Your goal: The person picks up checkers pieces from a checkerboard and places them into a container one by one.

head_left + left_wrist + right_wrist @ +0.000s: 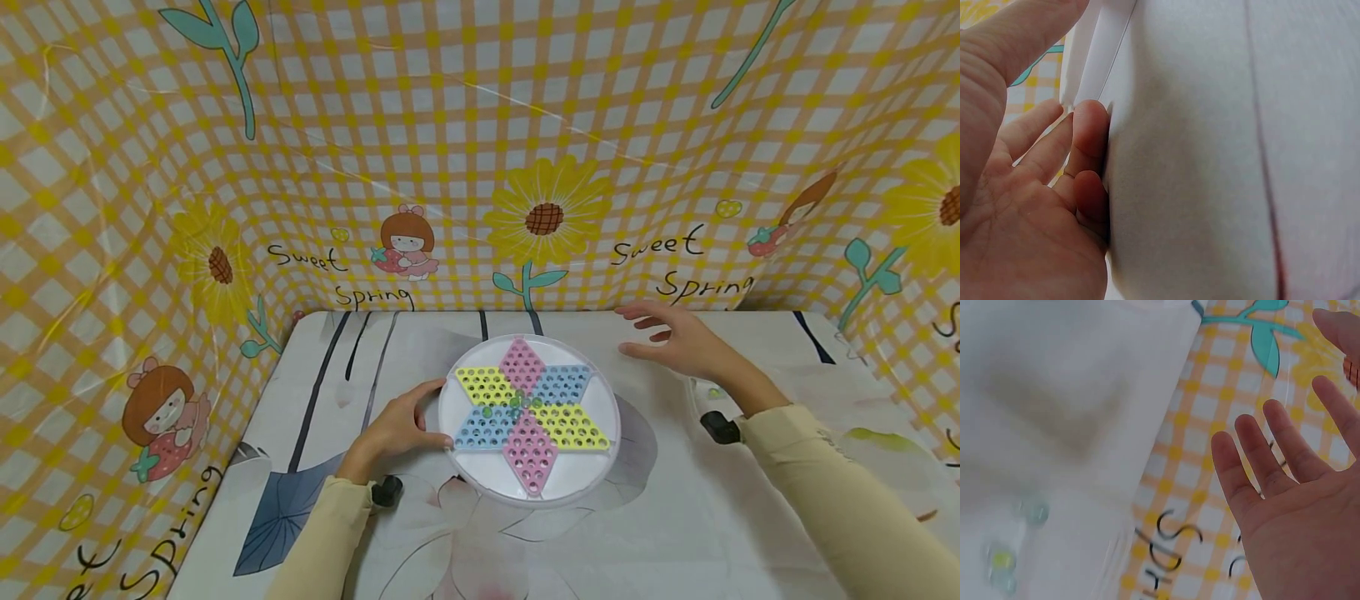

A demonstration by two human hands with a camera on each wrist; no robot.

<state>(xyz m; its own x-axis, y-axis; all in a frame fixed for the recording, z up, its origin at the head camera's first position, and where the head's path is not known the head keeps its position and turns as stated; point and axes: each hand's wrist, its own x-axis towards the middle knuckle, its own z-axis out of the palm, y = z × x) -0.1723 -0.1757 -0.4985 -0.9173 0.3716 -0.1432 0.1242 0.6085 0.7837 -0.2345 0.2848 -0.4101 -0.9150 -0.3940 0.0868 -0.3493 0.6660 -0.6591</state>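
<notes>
A round white Chinese checkers board [600,417] with a pink, yellow and blue star of holes lies on the table. Several green glass marbles [487,412] sit in holes around its middle. At the board's left rim, my left hand [396,427] rests with thumb and fingers spread along the edge. In the left wrist view, the fingertips [1090,128] lie by the white rim, two of them bent at the table surface. Off the board's upper right, my right hand [670,337] hovers with parted fingers and an empty palm.
Below my right wrist, a clear container [697,400], partly hidden by the arm, holds a few marbles [1035,511]. A pale patterned cloth [645,533] covers the table. Yellow checked sheeting [465,125] rises behind the table and along both sides.
</notes>
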